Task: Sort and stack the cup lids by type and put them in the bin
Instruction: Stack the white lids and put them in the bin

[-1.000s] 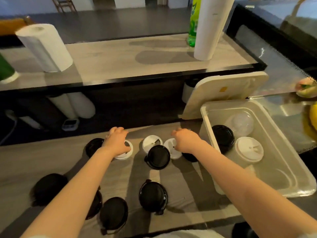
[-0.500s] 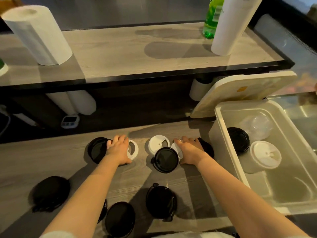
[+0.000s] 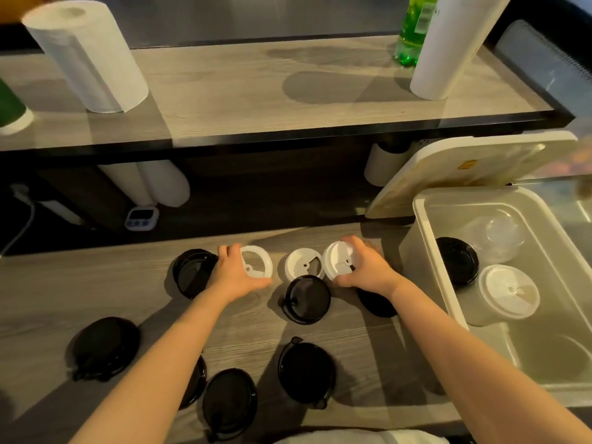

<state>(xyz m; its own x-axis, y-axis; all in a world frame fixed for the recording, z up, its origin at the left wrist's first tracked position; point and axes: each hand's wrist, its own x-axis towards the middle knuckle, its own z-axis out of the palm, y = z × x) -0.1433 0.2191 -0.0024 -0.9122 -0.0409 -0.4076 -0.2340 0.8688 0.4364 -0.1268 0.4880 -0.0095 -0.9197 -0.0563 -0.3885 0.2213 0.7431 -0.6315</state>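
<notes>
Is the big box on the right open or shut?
Open. The bin has no cover on; its lid leans behind it, and you can see a black lid and white lid inside.

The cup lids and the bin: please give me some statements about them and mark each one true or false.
1. The left hand holds a white lid. True.
2. The right hand holds a black lid. False: it holds a second white lid.
3. The bin already holds a black lid, a white-lidded stack and clear lids. True.
4. No white lid lies loose on the counter. False: one white lid lies between the hands, held by neither.
5. All black lids are in the bin. False: several, such as this one, lie on the counter.
</notes>
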